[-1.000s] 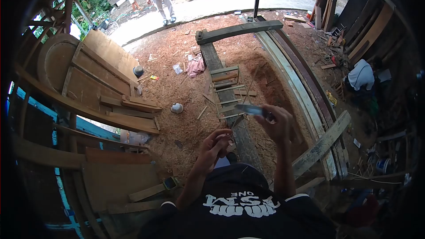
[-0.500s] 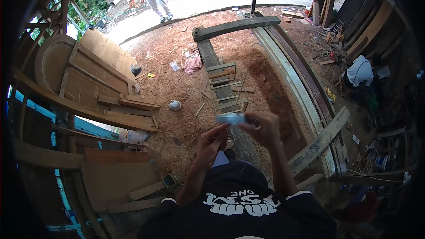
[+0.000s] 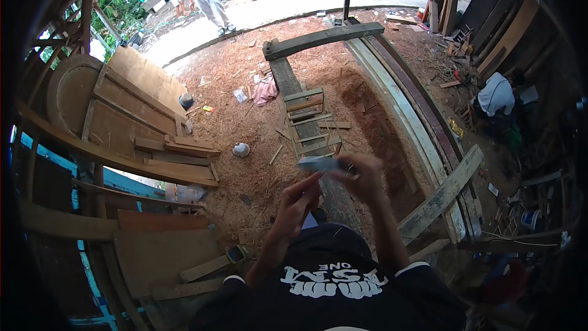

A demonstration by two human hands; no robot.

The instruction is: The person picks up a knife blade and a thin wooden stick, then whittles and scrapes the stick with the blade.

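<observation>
The right hand (image 3: 364, 176) grips a knife (image 3: 317, 163); the left hand's (image 3: 296, 203) grip I cannot tell. A slip could cut its fingertips, they sit so near.

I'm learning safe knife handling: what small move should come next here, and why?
Probably draw the left hand back a little from the knife. The right hand holds it with the blade just above the left fingertips, and blur hides whether they touch, so some clearance seems wise.
</observation>
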